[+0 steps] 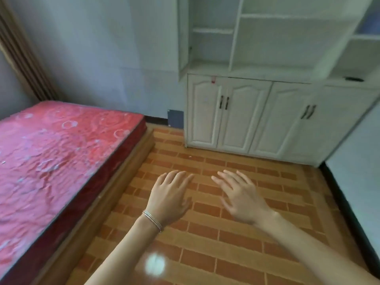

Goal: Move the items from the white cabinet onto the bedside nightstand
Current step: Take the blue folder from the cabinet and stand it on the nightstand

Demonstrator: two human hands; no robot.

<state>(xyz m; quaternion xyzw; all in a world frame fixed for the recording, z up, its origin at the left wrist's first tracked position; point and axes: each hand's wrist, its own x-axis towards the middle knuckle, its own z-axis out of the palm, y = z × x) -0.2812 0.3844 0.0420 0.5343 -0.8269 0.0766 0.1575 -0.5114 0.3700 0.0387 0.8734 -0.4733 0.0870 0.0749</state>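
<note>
Both hands are out front, palms down, over the floor [226,243] with its brick pattern. The left hand [168,197] has its fingers [178,177] spread and relaxed, holding nothing. A thin bracelet [153,220] circles that wrist. The right hand [241,197] sits just beside it, not touching, with its fingers [228,177] fanned out loose and nothing in its grasp either.

Ahead stands the cabinet [236,120], white, with 4 lower doors closed and 2 pairs of dark handles [224,102]. Open shelves rise above the doors. On the ledge at the far right, under the right-hand shelves, lies a flat dark item [354,79]. It is too blurred to say what it is, and it is well apart from both hands. A small red tag [213,79] hangs at the top edge of the left doors.

To the left, a red mattress [61,151] lies on a low wooden bed frame [115,186], alongside the left arm. A pale blurry spot [155,265] glows low in the view, between the 2 forearms.
</note>
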